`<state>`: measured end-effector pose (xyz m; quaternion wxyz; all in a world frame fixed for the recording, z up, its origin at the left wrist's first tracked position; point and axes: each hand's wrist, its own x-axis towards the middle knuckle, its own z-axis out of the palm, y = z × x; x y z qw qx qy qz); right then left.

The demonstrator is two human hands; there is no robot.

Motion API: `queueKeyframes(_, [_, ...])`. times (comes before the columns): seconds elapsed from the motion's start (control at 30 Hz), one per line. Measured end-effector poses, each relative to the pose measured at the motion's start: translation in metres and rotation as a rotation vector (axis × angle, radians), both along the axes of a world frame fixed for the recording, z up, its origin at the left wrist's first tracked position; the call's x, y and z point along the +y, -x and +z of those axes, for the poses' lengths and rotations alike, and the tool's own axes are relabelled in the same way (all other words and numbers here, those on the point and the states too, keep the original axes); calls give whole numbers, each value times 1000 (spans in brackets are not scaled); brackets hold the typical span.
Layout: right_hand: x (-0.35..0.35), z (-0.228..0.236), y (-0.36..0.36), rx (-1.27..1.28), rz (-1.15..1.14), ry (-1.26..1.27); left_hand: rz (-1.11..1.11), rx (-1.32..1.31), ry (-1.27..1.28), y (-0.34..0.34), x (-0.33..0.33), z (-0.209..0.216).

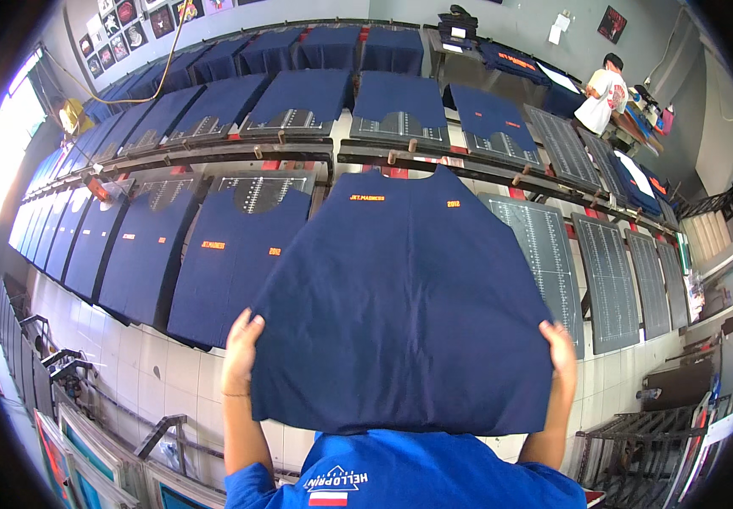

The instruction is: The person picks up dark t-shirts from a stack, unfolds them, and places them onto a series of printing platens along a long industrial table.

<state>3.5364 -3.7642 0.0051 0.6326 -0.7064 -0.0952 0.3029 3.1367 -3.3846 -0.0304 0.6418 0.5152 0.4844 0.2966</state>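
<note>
A: How does the navy panel [409, 297] look?
B: It is dark blue cloth, plain for the most part, with soft creases down its middle. Near its far edge it carries two small orange prints, a wider one at left [367, 198] and a narrower one at right [454, 204]. The far edge has a shallow neck curve, and the sides become wider toward the near hem.
A: Which way does it point?
B: The neck end points to the far side, and the hem lies near the person's blue shirt [417, 471]. The axis from neck to hem runs from near to far, almost straight.
A: And the hands?
B: The left hand [242, 348] pinches the left side edge, and the right hand [561, 348] pinches the right side edge. Some fingers are hidden, so I cannot tell their exact position.
A: Where is the panel, then?
B: It is stretched between both hands, with a covered board [239, 280] at left and a bare grey board [544, 263] at right. Whether it touches anything underneath, I cannot tell.
</note>
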Motion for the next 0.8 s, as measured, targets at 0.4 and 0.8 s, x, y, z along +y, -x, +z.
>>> queueKeyframes(0.4, [-87,-187,59,463,-59,121,-212,-17,355,75,-42,-194])
queueKeyframes(0.8, [-81,-219,44,46,125,613,-589,990,-64,73,-48,-233])
